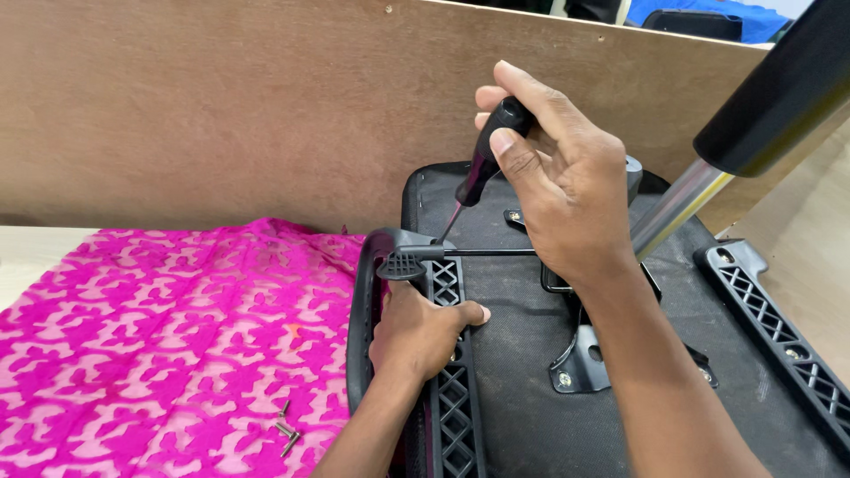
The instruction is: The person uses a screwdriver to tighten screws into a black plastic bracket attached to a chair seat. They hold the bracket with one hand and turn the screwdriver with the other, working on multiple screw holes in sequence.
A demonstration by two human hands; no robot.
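The right hand (567,195) is closed around the black handle of a screwdriver (485,161), thumb laid along the grip and fingers wrapped behind it. The tool tilts down and to the left, and its thin shaft ends at the top of the black plastic lattice-ribbed armrest bracket (447,354) on the left edge of an upturned office chair seat (522,381). The left hand (416,335) clamps that bracket tightly, fingers curled round its outer curved edge and thumb stretched across the ribs toward the seat. Just above this hand a black paddle-ended lever (416,262) runs sideways to the metal mechanism plate (580,358) bolted at the seat's middle. From that plate a gas lift column (708,168), chrome below and black above, slants up to the right corner. A second black lattice-ribbed bracket (775,327) lies along the seat's right edge, well apart from both hands.

The seat underside, covered in black fabric, rests partly on a bright pink patterned cloth (150,345) spread over a pale tabletop (27,252). A few small metal screws (285,430) lie loose on the cloth near the left forearm. A brown fibreboard panel (221,106) stands upright behind everything, closing off the room; above its top edge a strip of blue and dark shapes shows, too little to identify. No containers are visible.
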